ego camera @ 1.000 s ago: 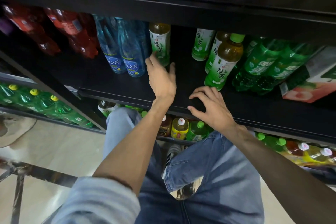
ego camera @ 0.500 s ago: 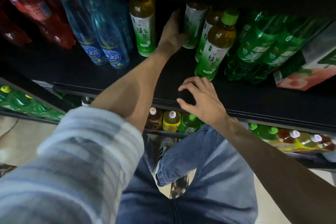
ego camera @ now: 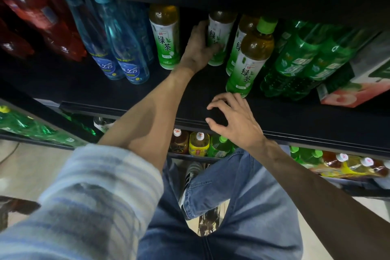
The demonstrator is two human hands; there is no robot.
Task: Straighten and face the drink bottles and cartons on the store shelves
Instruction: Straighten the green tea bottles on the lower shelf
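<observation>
**Grabbing a green tea at the back of the shelf**

Reaching deep, the left hand (ego camera: 197,48) wraps its fingers round a green tea bottle (ego camera: 219,38) standing far back on the black shelf (ego camera: 147,95). The right hand (ego camera: 234,121) rests fingertips on the shelf's front, loosely curled, holding nothing.

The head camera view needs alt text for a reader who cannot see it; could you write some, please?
A person's left hand grips a green tea bottle set back on a dark store shelf, while the right hand rests on the shelf's front edge. Blue bottles stand left, green bottles right.
</observation>
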